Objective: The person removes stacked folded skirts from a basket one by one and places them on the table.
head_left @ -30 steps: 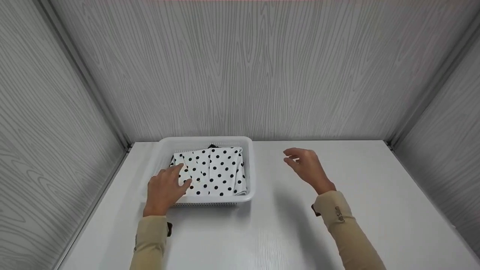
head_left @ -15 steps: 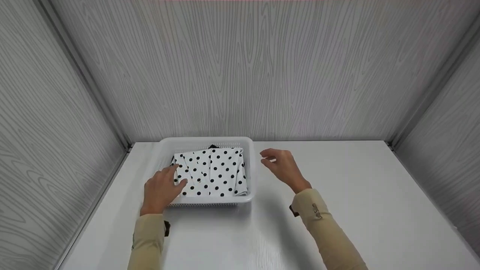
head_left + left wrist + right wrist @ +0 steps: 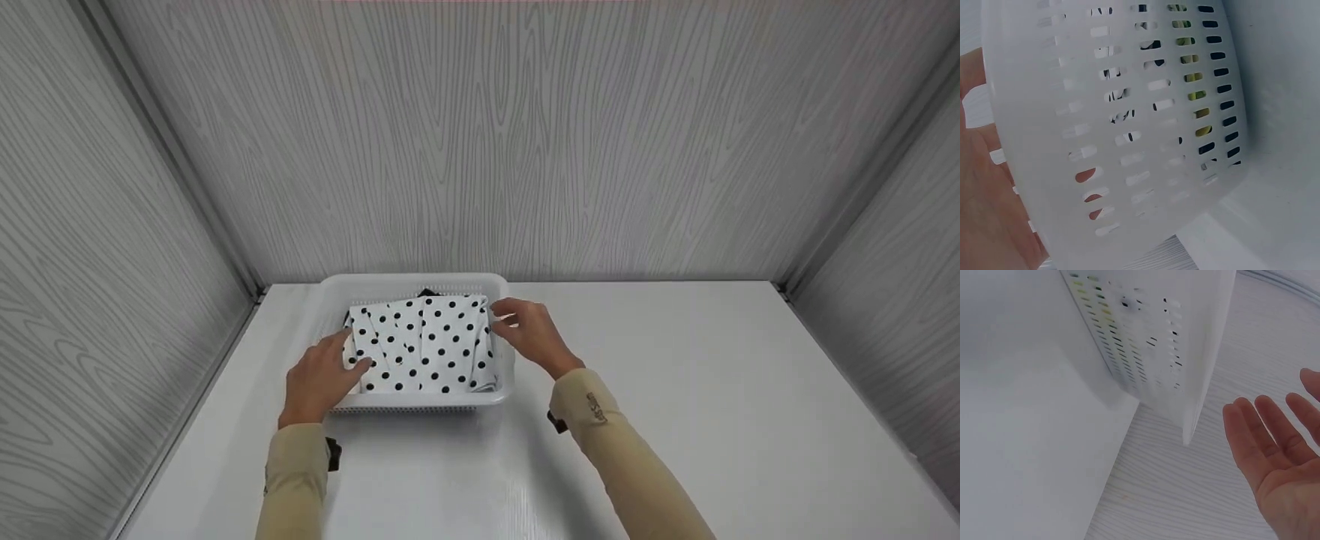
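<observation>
A white plastic basket (image 3: pixel 416 400) holds a folded white cloth with black dots (image 3: pixel 431 341). My left hand (image 3: pixel 319 379) reaches over the basket's left side, fingers loosely bent and thumb spread. In the left wrist view, parts of that hand show through slots in the basket wall (image 3: pixel 1033 140); whether it touches the rim I cannot tell. My right hand (image 3: pixel 531 330) is over the basket's right rim in the head view, fingertips towards the cloth. The right wrist view shows the right hand (image 3: pixel 1278 461) apart from the basket wall (image 3: pixel 1157 354), fingers extended, holding nothing.
The basket stands at the back left of a white table (image 3: pixel 675 420). Grey wood-grain panels (image 3: pixel 480 150) rise behind and at both sides. Something dark (image 3: pixel 427 292) peeks out behind the cloth. Yellow-green bits (image 3: pixel 1193 77) show through the lower slots.
My right hand has moved left from beside the basket to its right rim. The left hand has shifted slightly left and stays over the left side. Basket and cloth have hardly moved.
</observation>
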A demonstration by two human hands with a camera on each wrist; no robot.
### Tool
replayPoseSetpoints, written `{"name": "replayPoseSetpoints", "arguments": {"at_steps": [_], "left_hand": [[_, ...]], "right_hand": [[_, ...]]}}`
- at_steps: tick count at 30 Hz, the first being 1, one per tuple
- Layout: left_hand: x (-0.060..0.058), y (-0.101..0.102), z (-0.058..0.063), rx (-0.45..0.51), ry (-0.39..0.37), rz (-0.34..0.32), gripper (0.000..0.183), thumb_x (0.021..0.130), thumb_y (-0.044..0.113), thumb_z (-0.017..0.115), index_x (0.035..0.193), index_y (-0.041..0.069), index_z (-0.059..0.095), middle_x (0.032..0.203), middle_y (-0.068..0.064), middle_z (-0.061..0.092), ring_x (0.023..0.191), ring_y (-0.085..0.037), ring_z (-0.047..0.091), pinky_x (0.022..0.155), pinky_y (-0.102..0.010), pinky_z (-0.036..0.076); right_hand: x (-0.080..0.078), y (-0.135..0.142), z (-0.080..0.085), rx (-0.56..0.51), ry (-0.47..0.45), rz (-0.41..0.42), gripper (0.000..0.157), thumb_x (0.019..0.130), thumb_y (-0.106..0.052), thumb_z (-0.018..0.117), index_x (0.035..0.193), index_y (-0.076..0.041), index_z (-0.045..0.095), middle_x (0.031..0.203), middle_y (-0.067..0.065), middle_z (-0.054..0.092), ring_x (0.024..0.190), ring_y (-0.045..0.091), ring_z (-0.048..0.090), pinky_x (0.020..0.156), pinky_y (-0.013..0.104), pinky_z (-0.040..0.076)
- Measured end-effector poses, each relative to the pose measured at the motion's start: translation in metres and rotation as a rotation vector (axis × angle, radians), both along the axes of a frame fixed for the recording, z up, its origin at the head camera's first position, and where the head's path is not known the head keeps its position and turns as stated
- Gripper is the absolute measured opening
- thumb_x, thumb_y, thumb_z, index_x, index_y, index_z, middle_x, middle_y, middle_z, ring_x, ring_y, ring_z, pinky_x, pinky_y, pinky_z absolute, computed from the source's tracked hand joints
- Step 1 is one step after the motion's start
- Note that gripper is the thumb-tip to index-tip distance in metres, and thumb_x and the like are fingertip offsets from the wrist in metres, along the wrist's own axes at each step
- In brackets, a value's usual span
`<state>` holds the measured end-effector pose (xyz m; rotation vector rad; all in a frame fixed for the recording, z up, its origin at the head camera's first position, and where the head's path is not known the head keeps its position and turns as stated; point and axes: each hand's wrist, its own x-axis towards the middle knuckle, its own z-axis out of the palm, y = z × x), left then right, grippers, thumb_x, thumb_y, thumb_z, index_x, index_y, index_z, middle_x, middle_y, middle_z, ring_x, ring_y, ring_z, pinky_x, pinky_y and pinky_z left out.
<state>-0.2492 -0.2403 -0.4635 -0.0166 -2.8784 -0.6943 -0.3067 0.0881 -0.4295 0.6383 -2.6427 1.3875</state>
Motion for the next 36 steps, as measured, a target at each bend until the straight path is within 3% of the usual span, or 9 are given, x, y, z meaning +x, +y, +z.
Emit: {"name": "replayPoseSetpoints", "arguments": {"at_steps": [7,11,16,21,27,34,36], "left_hand": [[-0.006,-0.002,-0.001,0.026,-0.057,0.000,0.070,0.096,0.038,0.064,0.150,-0.002,0.044,0.144,-0.031,0.049,0.123,-0.051,0.051,0.090,-0.067,0.047],[-0.009,-0.006,0.002,0.061,-0.083,0.017,0.071,0.097,0.039,0.063,0.151,-0.001,0.042,0.147,-0.030,0.047,0.124,-0.050,0.050,0.092,-0.067,0.046],[-0.012,-0.009,0.004,0.137,-0.152,0.031,0.073,0.099,0.041,0.058,0.156,0.001,0.035,0.154,-0.030,0.037,0.138,-0.052,0.036,0.105,-0.069,0.034],[-0.014,-0.013,0.002,0.197,-0.233,0.028,0.074,0.100,0.038,0.051,0.159,-0.001,0.026,0.160,-0.029,0.028,0.146,-0.049,0.024,0.114,-0.067,0.022],[-0.014,-0.017,0.000,0.227,-0.255,0.042,0.074,0.099,0.032,0.049,0.158,-0.004,0.024,0.161,-0.029,0.024,0.148,-0.048,0.019,0.117,-0.064,0.017],[-0.019,-0.019,-0.009,0.304,-0.308,0.067,0.073,0.099,0.031,0.048,0.160,0.000,0.023,0.163,-0.028,0.020,0.150,-0.046,0.013,0.119,-0.060,0.012],[-0.021,-0.020,-0.011,0.321,-0.317,0.070,0.074,0.098,0.030,0.048,0.160,0.000,0.023,0.163,-0.028,0.019,0.150,-0.046,0.013,0.119,-0.060,0.012]], "right_hand": [[0.004,-0.016,-0.003,0.000,-0.192,-0.003,0.043,0.096,-0.008,0.068,0.137,0.003,0.060,0.138,0.024,0.058,0.119,0.036,0.063,0.094,0.043,0.055],[0.005,-0.027,-0.001,0.012,-0.247,0.008,0.049,0.097,-0.014,0.067,0.143,-0.001,0.056,0.146,0.021,0.052,0.128,0.041,0.055,0.099,0.047,0.051],[0.007,-0.037,-0.002,-0.014,-0.300,0.013,0.055,0.098,-0.018,0.068,0.148,-0.003,0.051,0.152,0.020,0.046,0.135,0.043,0.047,0.104,0.051,0.047],[0.009,-0.047,-0.010,-0.107,-0.371,-0.039,0.059,0.097,-0.021,0.068,0.151,-0.008,0.047,0.160,0.015,0.036,0.143,0.039,0.038,0.112,0.052,0.038],[0.015,-0.066,-0.019,-0.174,-0.345,-0.124,0.062,0.096,-0.017,0.069,0.152,-0.005,0.045,0.160,0.018,0.035,0.147,0.035,0.031,0.117,0.050,0.029],[0.018,-0.080,-0.029,-0.115,-0.184,-0.163,0.065,0.092,-0.009,0.073,0.150,0.001,0.044,0.153,0.030,0.037,0.142,0.044,0.036,0.115,0.052,0.033],[0.018,-0.081,-0.031,-0.107,-0.176,-0.175,0.066,0.092,-0.008,0.073,0.150,0.001,0.044,0.153,0.032,0.034,0.142,0.045,0.036,0.114,0.053,0.034]]}}
